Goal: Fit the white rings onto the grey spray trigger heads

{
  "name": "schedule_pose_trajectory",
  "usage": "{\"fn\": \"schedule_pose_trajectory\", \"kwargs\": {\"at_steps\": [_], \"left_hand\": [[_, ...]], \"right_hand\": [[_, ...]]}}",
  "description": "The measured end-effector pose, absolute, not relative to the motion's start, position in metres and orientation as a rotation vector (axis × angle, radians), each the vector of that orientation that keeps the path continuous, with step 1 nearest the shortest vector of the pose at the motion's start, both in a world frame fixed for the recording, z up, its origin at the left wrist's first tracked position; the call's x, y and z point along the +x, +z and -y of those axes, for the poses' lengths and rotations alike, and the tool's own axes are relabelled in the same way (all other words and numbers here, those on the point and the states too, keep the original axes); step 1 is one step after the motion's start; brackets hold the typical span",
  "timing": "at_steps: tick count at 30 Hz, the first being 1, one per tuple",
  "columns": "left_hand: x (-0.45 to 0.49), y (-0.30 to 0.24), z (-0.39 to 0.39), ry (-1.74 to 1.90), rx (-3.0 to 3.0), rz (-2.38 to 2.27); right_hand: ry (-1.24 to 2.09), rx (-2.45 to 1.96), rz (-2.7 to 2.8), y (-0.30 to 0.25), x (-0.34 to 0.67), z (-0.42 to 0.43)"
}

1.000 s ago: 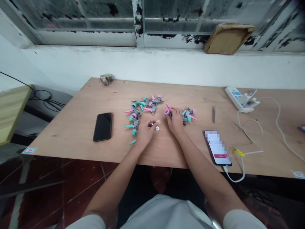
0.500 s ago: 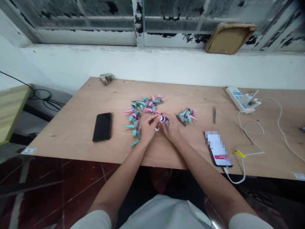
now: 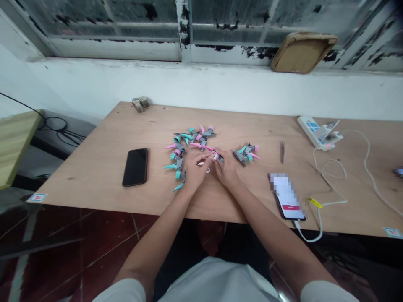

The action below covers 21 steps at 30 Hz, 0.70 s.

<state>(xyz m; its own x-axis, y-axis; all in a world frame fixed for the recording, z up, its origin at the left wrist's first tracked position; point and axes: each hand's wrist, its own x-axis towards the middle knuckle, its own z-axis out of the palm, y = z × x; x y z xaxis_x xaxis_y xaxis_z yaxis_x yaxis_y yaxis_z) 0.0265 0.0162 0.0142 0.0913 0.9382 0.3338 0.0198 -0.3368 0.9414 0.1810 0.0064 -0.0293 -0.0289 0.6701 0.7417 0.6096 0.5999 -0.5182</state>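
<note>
My left hand (image 3: 194, 170) and my right hand (image 3: 227, 170) meet at the middle of the wooden table (image 3: 94, 163). Together they pinch a small grey spray-nozzle part with a pink cap (image 3: 215, 156) between the fingertips. A small white ring (image 3: 207, 170) lies on the table just below the fingers. A pile of grey nozzles with teal and pink pieces (image 3: 189, 140) lies just beyond and to the left of my left hand. A smaller cluster of nozzles (image 3: 246, 152) sits to the right of my right hand.
A black phone (image 3: 136, 166) lies face down at the left. A lit phone (image 3: 287, 195) on a white cable rests at the right, with tweezers (image 3: 283, 150) and a power strip (image 3: 317, 131) beyond. A cardboard parcel (image 3: 302, 51) sits on the window sill.
My right hand left the right cluster with a pink-capped nozzle and came to the centre. My left hand rose to meet it, and both now grip the part.
</note>
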Motion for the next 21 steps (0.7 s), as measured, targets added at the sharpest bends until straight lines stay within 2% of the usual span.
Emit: {"fn": "schedule_pose_trajectory", "kwargs": {"at_steps": [8,21], "left_hand": [[0.009,0.026,-0.023,1.293,1.91,-1.007],[0.018,0.027,-0.023,1.282,1.903,-1.172]], "right_hand": [[0.0,-1.065,1.67,-0.026,0.181,-0.007],[0.09,-1.051,1.699,-0.028,0.182,-0.009]]}}
